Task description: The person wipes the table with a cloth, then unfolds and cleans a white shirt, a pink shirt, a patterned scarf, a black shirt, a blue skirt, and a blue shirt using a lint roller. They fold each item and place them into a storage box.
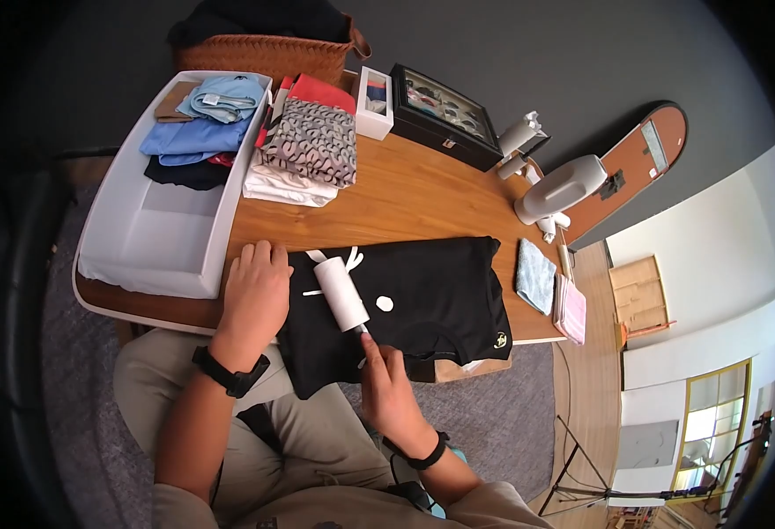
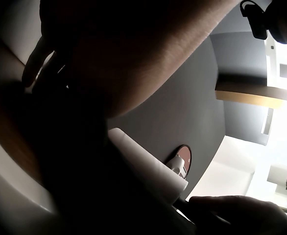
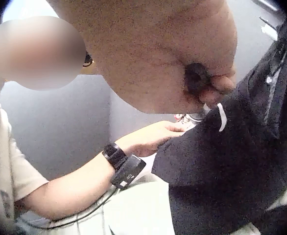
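Black folded garment with white markings lay across the brown wooden table, apparently at the lint-rolling step: the right hand was clamped round the handle of a white cylindrical lint roller over the cloth, while the left hand lay uncurled by its left edge. Further rolling seemed to call for light pressure and steadied cloth

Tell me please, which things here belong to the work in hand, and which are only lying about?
Apparently in the work:
- lint roller, held in the right hand
- black garment under it

Seemingly just lying about:
- glass-topped case
- grey bottle
- mirror
- woven basket
- blue cloth
- pink cloth
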{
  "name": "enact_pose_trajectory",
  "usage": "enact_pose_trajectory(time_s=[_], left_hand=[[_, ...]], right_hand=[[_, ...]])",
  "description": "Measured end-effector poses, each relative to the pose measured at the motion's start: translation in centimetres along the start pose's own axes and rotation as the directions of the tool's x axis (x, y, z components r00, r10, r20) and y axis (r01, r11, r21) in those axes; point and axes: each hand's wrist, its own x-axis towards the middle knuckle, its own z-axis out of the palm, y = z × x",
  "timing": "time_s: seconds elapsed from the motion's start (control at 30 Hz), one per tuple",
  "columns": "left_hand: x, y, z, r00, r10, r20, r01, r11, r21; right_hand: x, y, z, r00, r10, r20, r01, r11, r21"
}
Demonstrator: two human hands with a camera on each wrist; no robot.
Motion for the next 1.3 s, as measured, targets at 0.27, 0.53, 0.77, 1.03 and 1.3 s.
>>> enact_pose_trajectory(time_s=[0.27,0.53,0.77,1.03,1.3], left_hand=[[0.0,-1.0,0.5,0.997,-0.07,-0.018,0.065,0.983,-0.173],[0.3,-2.9,0.9,0.996,-0.06,-0.069,0.037,0.954,-0.296],[0.5,-3.1,0.9,0.996,-0.055,-0.064,0.032,0.949,-0.313],[0.4,-3.2,1.1,0.995,-0.066,-0.076,0.041,0.955,-0.293],[0.5,-2.9,1.4,0.994,-0.08,-0.078,0.059,0.968,-0.245]], right_hand=[[0.9,7.6,-2.5,0.947,0.237,-0.217,-0.299,0.898,-0.323],[0.9,6.8,-3.3,0.946,0.239,-0.219,-0.295,0.916,-0.272],[1.8,-0.1,1.9,0.996,-0.028,-0.081,0.023,0.998,-0.064],[2.4,0.2,1.8,0.998,0.0,-0.062,-0.007,0.993,-0.119],[2.7,2.9,0.1,0.99,0.065,-0.126,-0.086,0.982,-0.167]])
